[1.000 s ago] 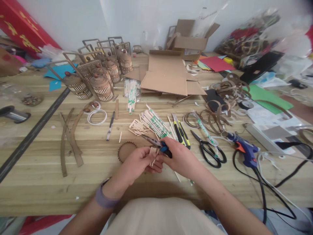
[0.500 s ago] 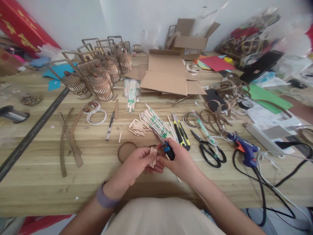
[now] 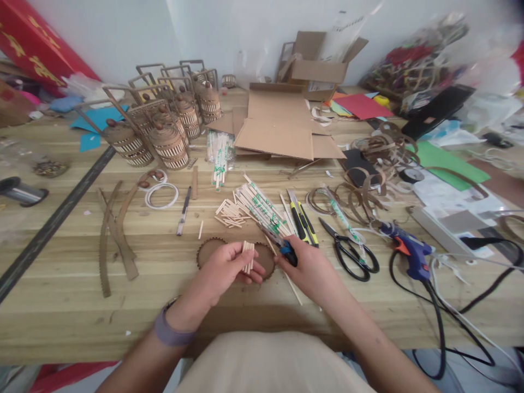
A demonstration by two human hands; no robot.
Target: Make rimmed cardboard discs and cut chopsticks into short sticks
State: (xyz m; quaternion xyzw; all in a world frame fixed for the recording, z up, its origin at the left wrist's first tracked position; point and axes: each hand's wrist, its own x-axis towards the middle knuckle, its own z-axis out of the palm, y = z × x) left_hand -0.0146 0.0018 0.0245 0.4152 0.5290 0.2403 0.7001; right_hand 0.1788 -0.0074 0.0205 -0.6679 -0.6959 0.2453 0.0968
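Note:
My left hand point(image 3: 227, 266) pinches a small bundle of short wooden sticks point(image 3: 248, 257) between thumb and fingers. In my right hand point(image 3: 307, 267) is a tool with a blue and black handle point(image 3: 290, 254); its metal front end points away to the left, its exact kind unclear. A long thin stick point(image 3: 291, 286) runs beside the right fingertips; I cannot tell whether they touch it. Beneath my hands lie two round brown discs with notched rims, the left disc point(image 3: 209, 250) and the right disc point(image 3: 267, 261), both partly covered. A pile of cut sticks point(image 3: 231, 212) lies just beyond.
Paper-wrapped chopsticks point(image 3: 264, 204), a yellow-black utility knife point(image 3: 303, 221), black scissors point(image 3: 354, 251) and a blue glue gun point(image 3: 409, 251) lie to the right. Brown strips point(image 3: 118, 234) and a pen point(image 3: 184, 210) are left. Lidded woven baskets point(image 3: 170, 144) and flattened cardboard point(image 3: 278, 128) stand behind.
My hands have moved apart. The left shifted slightly left with the stick bundle, and the right moved right and down with the blue-handled tool, exposing more of the right disc.

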